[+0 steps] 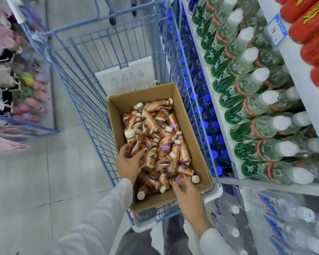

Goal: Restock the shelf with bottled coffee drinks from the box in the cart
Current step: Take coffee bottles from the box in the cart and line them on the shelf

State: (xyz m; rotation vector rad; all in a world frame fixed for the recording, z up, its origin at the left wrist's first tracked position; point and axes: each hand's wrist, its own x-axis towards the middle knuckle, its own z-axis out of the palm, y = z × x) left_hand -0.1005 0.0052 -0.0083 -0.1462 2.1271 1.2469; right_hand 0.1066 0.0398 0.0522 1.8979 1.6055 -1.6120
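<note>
Reaching into the brown open-topped cardboard box [140,99], which sits at the near end of the blue wire shopping cart [92,89], the person is at the pick-up step of restocking. The copper-brown bottled coffee drinks with cream caps [160,137] lie loose in a jumbled heap that fills most of the box floor; none is seen on a shelf. The left hand [129,161] is at the heap's left edge, fingers curled round the left-side bottle [134,142], whose cap points away from the person. The right hand [187,190] is at the near right corner, fingers bent over the near bottle [182,178], which lies on its side with its cap to the right. Neither bottle appears lifted clear of the heap. The white store shelf [208,85] just beside the cart on the right carries clear bottles with green labels [247,107]; no slot for coffee is in view. Judgement: the next move calls for lifting both bottles free without dragging neighbours, then turning right to find the proper shelf position.
</note>
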